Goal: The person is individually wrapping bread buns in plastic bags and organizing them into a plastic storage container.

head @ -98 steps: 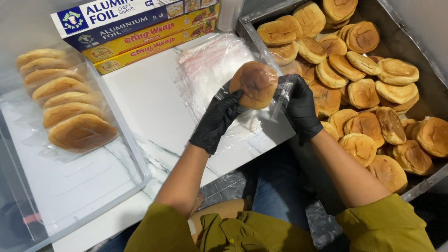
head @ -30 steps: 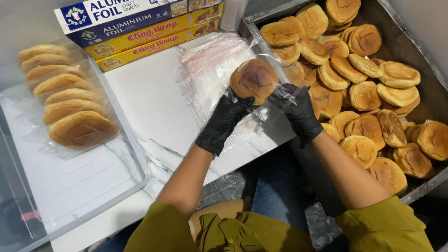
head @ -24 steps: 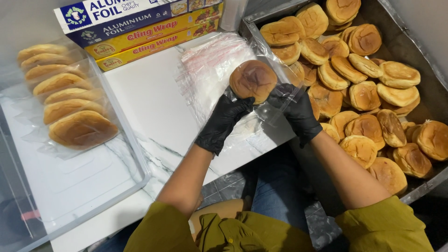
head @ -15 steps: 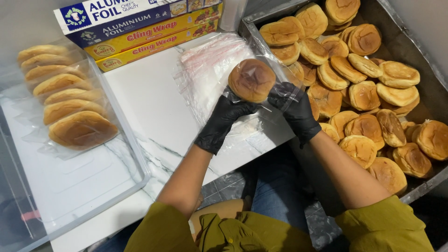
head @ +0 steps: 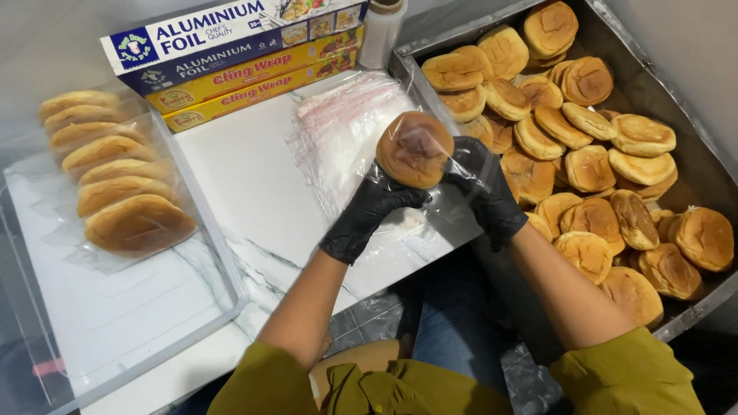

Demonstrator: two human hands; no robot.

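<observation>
Both black-gloved hands held one round bun [head: 415, 148] in a clear bag [head: 453, 201] above the white table [head: 254, 200] — left hand [head: 373, 217] fingers curled under it, right hand [head: 484, 188] gripping its side — while a metal tray [head: 653, 84] held many buns [head: 592, 165] and a clear box [head: 138, 307] held bagged buns [head: 115, 169].

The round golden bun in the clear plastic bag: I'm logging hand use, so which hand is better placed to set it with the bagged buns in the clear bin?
Left, probably. The left hand grips the bun on the side facing the clear bin; the right hand sits beside the metal tray.
</observation>
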